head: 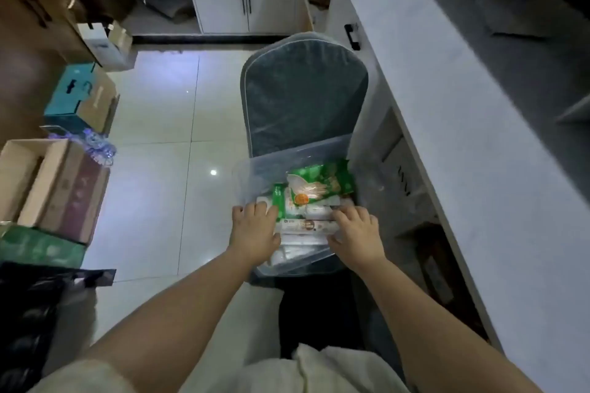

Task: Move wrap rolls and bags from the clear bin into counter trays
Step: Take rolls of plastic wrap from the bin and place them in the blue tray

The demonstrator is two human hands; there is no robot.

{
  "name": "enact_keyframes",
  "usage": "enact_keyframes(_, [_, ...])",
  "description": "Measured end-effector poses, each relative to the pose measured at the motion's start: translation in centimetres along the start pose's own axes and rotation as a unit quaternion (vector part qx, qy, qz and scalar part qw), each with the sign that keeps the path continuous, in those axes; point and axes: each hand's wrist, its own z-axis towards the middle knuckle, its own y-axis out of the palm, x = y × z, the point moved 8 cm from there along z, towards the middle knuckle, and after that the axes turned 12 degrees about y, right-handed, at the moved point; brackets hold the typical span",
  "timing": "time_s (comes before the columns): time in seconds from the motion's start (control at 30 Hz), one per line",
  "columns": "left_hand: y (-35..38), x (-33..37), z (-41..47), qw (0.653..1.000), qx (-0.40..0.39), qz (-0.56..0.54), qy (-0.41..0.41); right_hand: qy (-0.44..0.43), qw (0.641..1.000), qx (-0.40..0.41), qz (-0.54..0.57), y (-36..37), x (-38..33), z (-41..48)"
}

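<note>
The clear bin point(255, 169) stands on a chair point(303, 89), just beside the white worktop point(447, 105). In it lie one green bag point(322, 185), one green-edged pack point(279, 201) and two long boxes: a roll box point(306, 226) with brown print, and a white box point(303, 241) under it. The left hand point(253, 228) and right hand point(357, 230) each have a narrow grip, holding one end of the roll box. Cartons point(48, 188) stand on the floor at the left.

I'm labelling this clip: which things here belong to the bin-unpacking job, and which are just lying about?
Job in hand: clear bin, green bag pack, boxed wrap roll, left hand, right hand, counter.

Lying about: chair, cardboard boxes, teal box, black bag, white cabinet.
</note>
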Motion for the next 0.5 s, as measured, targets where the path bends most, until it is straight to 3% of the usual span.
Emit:
enact_keyframes(0.3, [8.3,3.2,6.7,0.983,-0.063,-0.139,-0.106,-0.024,0.989,-0.145,0.018,8.3,4.0,10.0])
enact_keyframes(0.5, [13.6,3.4,11.4,0.967,-0.148,-0.176,-0.113,0.04,0.966,-0.245,0.077,14.3,6.8,15.8])
